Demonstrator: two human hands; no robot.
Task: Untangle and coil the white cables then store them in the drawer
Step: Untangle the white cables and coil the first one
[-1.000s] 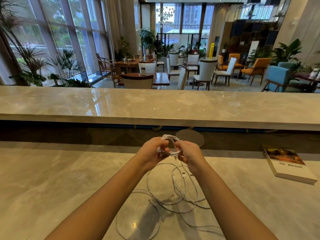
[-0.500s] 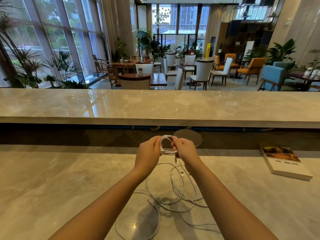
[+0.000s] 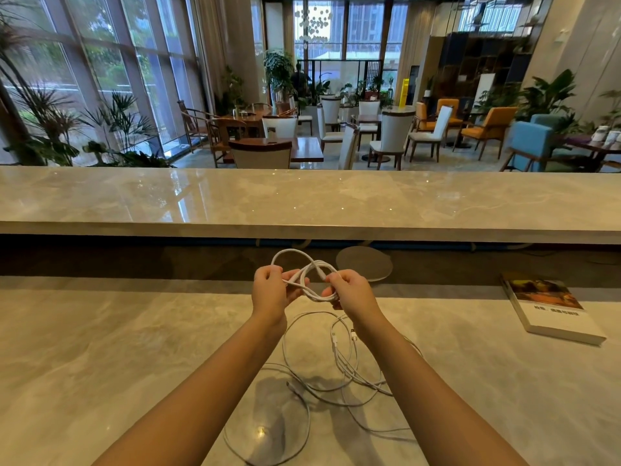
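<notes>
Near counter point(image 3: 100, 348): looked like polished marble, pale beige with faint veins, glossy enough to mirror a ceiling light.
Raised ledge point(image 3: 302, 200): same stone look, smooth and shiny, carried window reflections.
Held cable point(image 3: 311, 275): white, smooth, plastic-like sheath, slightly satin.
Loose cables point(image 3: 336, 375): thin white plastic-looking cord, plugs with small metallic tips.
Round disc point(image 3: 364, 264): grey, matt, material unclear.
Book point(image 3: 551, 307): paper block, glossy printed cover.
Dining chairs point(image 3: 391, 132): dark wood frames, pale upholstery.
Orange chairs point(image 3: 490, 124): cloth-like upholstery, matt.
Windows point(image 3: 100, 62): clear glass in dark frames.
</notes>
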